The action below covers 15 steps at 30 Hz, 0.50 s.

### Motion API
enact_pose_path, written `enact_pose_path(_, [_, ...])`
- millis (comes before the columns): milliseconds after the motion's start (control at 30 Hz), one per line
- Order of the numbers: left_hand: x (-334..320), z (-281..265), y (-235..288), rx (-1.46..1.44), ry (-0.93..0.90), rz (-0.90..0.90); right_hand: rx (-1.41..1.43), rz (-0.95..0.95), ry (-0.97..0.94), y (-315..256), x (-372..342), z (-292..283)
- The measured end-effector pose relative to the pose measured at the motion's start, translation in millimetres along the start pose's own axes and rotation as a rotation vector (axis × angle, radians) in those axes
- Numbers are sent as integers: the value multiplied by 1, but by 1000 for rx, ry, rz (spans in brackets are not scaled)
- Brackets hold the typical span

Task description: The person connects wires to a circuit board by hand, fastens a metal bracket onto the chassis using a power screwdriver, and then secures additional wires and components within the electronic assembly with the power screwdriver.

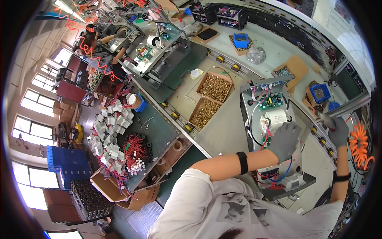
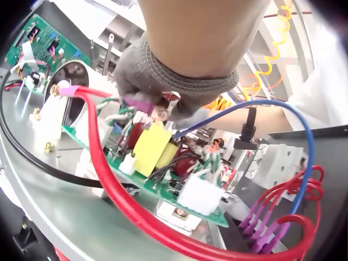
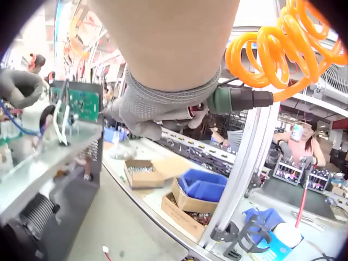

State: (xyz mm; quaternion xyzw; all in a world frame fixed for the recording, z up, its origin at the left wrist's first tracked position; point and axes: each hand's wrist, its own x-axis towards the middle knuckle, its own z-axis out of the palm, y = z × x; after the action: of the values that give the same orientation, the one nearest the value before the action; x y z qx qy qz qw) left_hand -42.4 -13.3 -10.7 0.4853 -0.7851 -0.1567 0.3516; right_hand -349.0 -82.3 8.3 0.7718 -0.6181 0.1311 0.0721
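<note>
Head view: the unit (image 1: 298, 159) is set on the bench before the body, green board (image 1: 270, 102) fitted at its far end, white cylinder (image 1: 275, 118) mounted on its plate. The left hand (image 1: 283, 141) is held over the unit, near the cylinder. The right hand (image 1: 338, 131) is kept to the right of the unit, with the driver (image 1: 327, 121) held in it. Brass parts (image 1: 215, 87) are boxed left of the unit.

Left wrist view: a purple sleeve (image 2: 138, 105) on a wire end seems to be pinched by the left fingers, above the unit's yellow coil (image 2: 152, 149) – little gap left, contact partly hidden. The red cable (image 2: 98, 157) looks fastened at its cylinder end. The blue wire (image 2: 261, 102) is run from the unit's near end up toward the fingers; whether it is landed cannot be told.

Right wrist view: the driver is gripped in curled fingers, orange hose (image 3: 269, 54) attached; no contact with the unit can be made out.

Judged status: main parts mounted, much wiring in – the pinched end appears not yet fastened.
</note>
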Motion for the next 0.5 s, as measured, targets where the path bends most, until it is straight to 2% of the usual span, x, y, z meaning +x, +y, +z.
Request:
enact_pose_path(33, [6, -15, 11, -2, 1, 11, -5, 7, 7, -8, -11, -14])
enact_pose_path(100, [12, -38, 32, 433, 401, 327, -12, -117, -7, -37, -34, -47])
enact_pose_path(133, [6, -38, 34, 415, 397, 346, -25, -94, -4, -60, -43, -69])
enact_pose_path(200, [-12, -35, 42, 185, -139, 291, -18, -221, -138, -126, -55, -113])
enact_pose_path(233, [-14, -45, 46, -15, -456, 71, -64, -263, -21, -162, -58, -129])
enact_pose_path(267, [-17, -61, 42, -35, -473, 96, -115, -306, 90, -199, -57, -145])
enact_pose_path(300, [-20, -83, 32, -210, -544, 49, -288, -304, 212, -236, -54, -167])
enact_pose_path(333, [-21, -104, 22, -382, -624, 4, -311, -268, 196, -242, -68, -165])
enact_pose_path(367, [-17, -122, 13, -465, -717, -42, -378, -173, 411, -243, -91, -158])
enact_pose_path(400, [-22, -135, 4, -485, -749, -11, -452, -80, 629, -244, -119, -148])
enact_pose_path(433, [-25, -145, -6, -569, -760, 27, -328, 167, 552, -244, -154, -133])
enact_pose_path(467, [-30, -149, -14, -656, -773, 58, 78, 540, 459, -242, -191, -110])
enact_pose_path(500, [-44, -143, -25, -755, -790, 108, 359, 650, 500, -264, -194, -91])
